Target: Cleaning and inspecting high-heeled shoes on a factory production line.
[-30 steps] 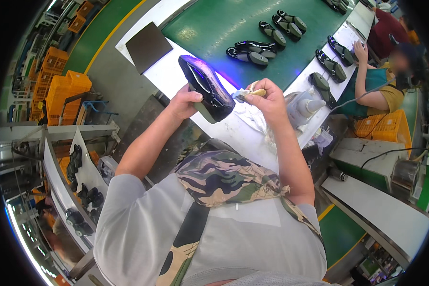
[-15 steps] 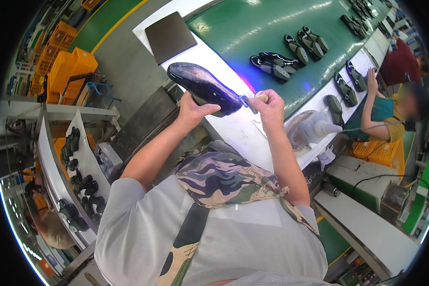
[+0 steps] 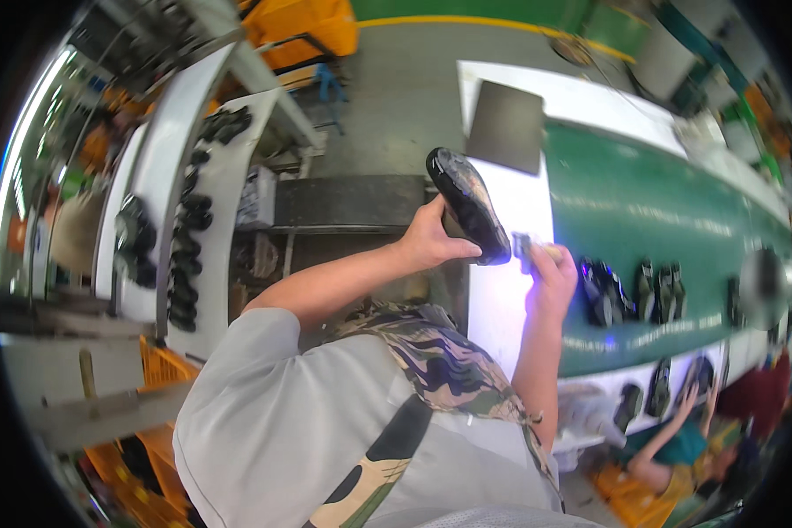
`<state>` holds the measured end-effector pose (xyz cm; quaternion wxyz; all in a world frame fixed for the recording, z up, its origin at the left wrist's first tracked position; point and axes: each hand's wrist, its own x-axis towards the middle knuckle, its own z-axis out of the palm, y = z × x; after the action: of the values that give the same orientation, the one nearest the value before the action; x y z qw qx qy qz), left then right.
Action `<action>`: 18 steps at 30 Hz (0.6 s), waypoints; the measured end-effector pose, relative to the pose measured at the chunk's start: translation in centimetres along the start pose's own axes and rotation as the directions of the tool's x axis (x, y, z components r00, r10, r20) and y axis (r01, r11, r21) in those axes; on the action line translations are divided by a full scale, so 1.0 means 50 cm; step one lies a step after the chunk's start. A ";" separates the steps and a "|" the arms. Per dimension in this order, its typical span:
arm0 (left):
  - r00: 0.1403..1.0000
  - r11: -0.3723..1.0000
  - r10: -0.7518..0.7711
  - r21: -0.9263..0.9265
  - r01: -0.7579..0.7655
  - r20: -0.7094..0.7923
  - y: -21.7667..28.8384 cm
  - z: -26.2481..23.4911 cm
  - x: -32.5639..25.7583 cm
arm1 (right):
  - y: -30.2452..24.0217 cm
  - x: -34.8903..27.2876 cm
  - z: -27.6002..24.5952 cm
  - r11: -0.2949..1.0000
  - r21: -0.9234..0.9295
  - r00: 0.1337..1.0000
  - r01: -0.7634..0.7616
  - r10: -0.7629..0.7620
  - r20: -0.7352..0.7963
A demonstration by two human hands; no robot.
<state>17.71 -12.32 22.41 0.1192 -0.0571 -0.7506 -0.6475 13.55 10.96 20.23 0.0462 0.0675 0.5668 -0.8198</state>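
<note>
A glossy black shoe [image 3: 468, 201] is tilted in my left hand [image 3: 431, 239], which is closed around its side with the thumb near one end. My right hand [image 3: 552, 271] pinches a small grey tool with a tan part [image 3: 523, 252]; blur hides its exact kind. The tool is level with the lower end of the shoe, with a narrow gap between them. Bluish-purple light falls on my right fingers and the white table edge [image 3: 499, 304] beneath.
Black shoes [image 3: 603, 295] stand on the green belt [image 3: 625, 211] to the right. A dark flat board [image 3: 505, 128] lies beyond my hands. Shelves at left carry more shoes [image 3: 185, 255]. At lower right, a co-worker's hands [image 3: 697, 396] are at a shoe.
My view has swung left, so the belt and board now appear farther right. The shoe stays in my left hand. The tool in my right hand has come slightly away from the shoe.
</note>
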 end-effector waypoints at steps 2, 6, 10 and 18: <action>0.998 0.997 -0.007 -0.079 0.002 -0.070 0.051 -0.108 0.010 | 0.005 0.000 0.037 1.000 0.002 0.999 0.003 -0.003 0.045; 0.958 0.995 0.027 -0.083 -0.053 -0.286 0.208 -0.278 0.036 | 0.070 0.021 -0.011 0.994 0.062 0.983 -0.093 0.081 0.166; 0.795 0.996 0.090 0.053 -0.073 -0.600 0.352 -0.553 0.035 | 0.120 0.001 -0.011 0.953 0.080 0.945 -0.293 0.276 0.177; 0.460 0.908 -0.227 -0.016 0.418 -0.858 0.437 -1.076 -0.057 | 0.102 -0.049 -0.098 0.936 0.113 0.941 -0.334 0.325 0.095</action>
<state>31.34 -61.75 49.77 0.3466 0.4189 -0.6542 -0.5258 17.04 13.75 14.24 0.1997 0.1334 0.4919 -0.8369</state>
